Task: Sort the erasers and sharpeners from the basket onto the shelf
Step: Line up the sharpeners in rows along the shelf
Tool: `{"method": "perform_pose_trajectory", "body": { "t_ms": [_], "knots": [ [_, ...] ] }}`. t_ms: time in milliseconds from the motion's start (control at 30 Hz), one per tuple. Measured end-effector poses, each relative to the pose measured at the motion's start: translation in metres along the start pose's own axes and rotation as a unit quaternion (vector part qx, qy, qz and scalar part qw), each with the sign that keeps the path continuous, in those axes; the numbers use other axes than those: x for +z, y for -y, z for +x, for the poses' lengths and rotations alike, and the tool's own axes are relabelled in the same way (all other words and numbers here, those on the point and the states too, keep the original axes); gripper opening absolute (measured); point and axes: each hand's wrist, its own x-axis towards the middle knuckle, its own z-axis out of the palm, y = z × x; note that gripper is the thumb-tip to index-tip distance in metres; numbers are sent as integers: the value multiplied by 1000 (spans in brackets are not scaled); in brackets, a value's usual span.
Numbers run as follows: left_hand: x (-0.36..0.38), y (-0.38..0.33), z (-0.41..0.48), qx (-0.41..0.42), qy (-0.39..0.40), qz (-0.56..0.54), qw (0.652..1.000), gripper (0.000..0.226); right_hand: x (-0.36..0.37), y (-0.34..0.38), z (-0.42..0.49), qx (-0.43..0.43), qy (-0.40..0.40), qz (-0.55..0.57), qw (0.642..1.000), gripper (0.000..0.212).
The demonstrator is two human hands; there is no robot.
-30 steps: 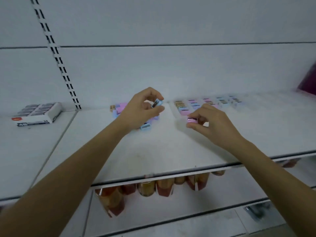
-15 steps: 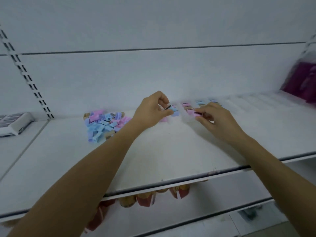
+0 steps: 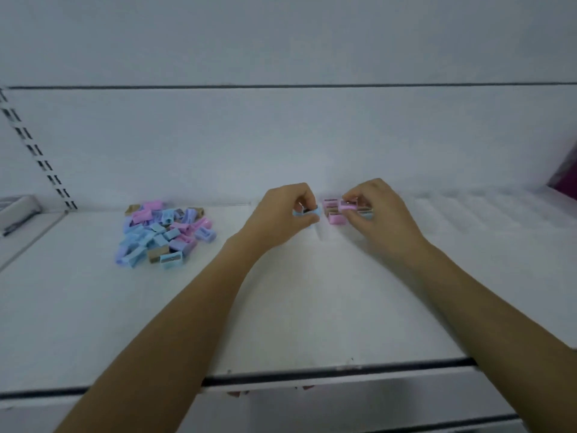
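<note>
Left hand (image 3: 282, 214) pinches blue sharpener (image 3: 304, 213); right hand (image 3: 379, 214) pinches pink sharpener (image 3: 347, 205), small, blocky.

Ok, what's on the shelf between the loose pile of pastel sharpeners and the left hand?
Nothing: the head view shows only bare white shelf between the loose pile of pastel plastic sharpeners and the left hand, gripping a blue sharpener.

Blue sharpener (image 3: 303, 212) and pink sharpener (image 3: 347, 205) match the pile (image 3: 162, 234) of blue, pink, lilac, tan
</note>
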Motion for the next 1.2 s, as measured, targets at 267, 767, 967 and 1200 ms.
{"method": "perform_pose_trajectory", "body": {
  "t_ms": [267, 767, 967, 1200],
  "knots": [
    [3, 0, -8, 1, 41, 185, 982, 15, 8, -3, -6, -52, 79, -118, 988, 14],
    [10, 2, -9, 50, 8, 289, 956, 18, 8, -11, -6, -87, 34, -140, 986, 10],
    [10, 0, -10, 42, 24, 309, 950, 19, 8, -8, -7, -89, 23, -141, 986, 20],
    [10, 10, -10, 34, -26, 333, 942, 40, 9, -11, -7, -73, 40, -145, 986, 32]
  ]
}}
